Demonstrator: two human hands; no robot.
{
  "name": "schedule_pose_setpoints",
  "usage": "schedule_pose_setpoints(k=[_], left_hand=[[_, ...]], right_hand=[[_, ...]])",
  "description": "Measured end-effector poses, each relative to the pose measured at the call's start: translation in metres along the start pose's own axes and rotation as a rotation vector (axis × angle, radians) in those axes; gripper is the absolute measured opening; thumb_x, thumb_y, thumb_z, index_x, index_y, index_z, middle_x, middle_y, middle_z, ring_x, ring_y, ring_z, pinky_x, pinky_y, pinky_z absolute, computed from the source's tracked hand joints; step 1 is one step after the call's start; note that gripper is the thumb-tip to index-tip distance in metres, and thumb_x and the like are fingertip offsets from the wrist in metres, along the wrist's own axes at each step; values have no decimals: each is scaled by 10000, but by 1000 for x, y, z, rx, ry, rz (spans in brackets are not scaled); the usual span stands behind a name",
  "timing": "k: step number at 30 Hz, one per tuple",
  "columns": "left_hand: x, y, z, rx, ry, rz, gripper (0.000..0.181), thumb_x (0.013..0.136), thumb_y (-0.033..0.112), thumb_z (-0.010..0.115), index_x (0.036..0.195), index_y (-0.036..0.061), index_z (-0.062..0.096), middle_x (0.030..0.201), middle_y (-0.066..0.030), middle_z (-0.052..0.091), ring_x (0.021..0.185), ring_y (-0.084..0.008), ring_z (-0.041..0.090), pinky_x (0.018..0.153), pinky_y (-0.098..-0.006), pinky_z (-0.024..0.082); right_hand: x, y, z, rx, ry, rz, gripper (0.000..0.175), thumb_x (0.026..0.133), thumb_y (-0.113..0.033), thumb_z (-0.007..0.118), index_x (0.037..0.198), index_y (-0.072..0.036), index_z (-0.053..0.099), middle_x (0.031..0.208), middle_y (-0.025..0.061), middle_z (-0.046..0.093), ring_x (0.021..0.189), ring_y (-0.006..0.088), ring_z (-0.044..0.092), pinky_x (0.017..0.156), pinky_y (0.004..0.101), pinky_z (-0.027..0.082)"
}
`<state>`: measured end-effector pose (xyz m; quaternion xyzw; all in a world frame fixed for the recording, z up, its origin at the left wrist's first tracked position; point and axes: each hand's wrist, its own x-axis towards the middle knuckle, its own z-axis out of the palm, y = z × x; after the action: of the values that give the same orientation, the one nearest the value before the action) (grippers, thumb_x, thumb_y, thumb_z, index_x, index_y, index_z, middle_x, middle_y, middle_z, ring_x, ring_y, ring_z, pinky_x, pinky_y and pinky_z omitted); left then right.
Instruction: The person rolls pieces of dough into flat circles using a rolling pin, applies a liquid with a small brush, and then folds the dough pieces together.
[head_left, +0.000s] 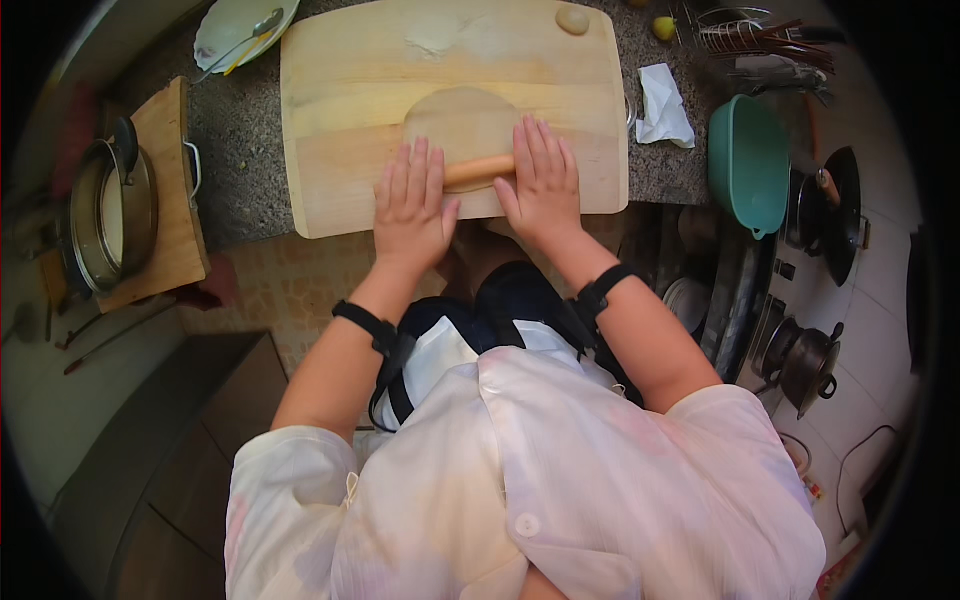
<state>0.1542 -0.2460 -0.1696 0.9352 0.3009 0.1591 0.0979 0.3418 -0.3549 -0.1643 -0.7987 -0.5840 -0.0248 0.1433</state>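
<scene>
A flattened round of dough (461, 120) lies on a large wooden board (345, 112). Across its near edge rests a wooden rolling pin (478, 171). My left hand (412, 202) lies palm down over the pin's left end, fingers pointing away from me. Over the right end lies my right hand (544, 176), also palm down, its thumb beside the pin. Neither hand's fingers are curled round the pin. A small ball of dough (572, 20) sits at the board's far right corner, and a patch of flour (439, 37) marks the far middle.
At the far left stands a white dish (229, 30) with a spoon (268, 24). Right of the board are a crumpled white tissue (664, 105) and a green plastic basin (750, 161). A lidded pan (112, 217) stands left by another wooden board (169, 225).
</scene>
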Motion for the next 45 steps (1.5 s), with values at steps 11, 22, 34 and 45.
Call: schedule_pose_setpoints(k=[11, 22, 34, 45], left_hand=[[81, -27, -4, 41, -72, -52, 660, 976, 399, 523, 1537, 74, 398, 1609, -164, 354, 1502, -355, 294, 1211, -497, 231], [112, -41, 15, 12, 125, -82, 611, 984, 342, 513, 1535, 99, 412, 1604, -159, 366, 1484, -341, 326, 1201, -483, 263], [161, -52, 16, 164, 20, -193, 615, 976, 332, 495, 1541, 104, 409, 1586, -177, 388, 1475, -358, 340, 1196, -489, 268], [182, -63, 38, 216, 145, -256, 604, 1014, 406, 422, 1557, 144, 389, 1597, -156, 377, 1490, -336, 312, 1213, -489, 215]], right_hand=[[78, 12, 7, -53, -70, 26, 703, 975, -423, 492, 1519, 7, 380, 1588, 171, 383, 1494, 304, 315, 1216, 489, 210], [129, 25, 28, -81, -5, 1, 672, 958, -368, 426, 1513, 10, 393, 1597, 165, 375, 1496, 284, 317, 1217, 479, 218], [172, 35, 31, -104, 32, 51, 713, 863, -303, 514, 1488, 25, 418, 1563, 187, 416, 1469, 315, 359, 1189, 514, 258], [204, 45, 30, -19, 78, 41, 735, 921, -299, 508, 1538, 44, 306, 1614, 227, 303, 1515, 336, 259, 1223, 491, 210]])
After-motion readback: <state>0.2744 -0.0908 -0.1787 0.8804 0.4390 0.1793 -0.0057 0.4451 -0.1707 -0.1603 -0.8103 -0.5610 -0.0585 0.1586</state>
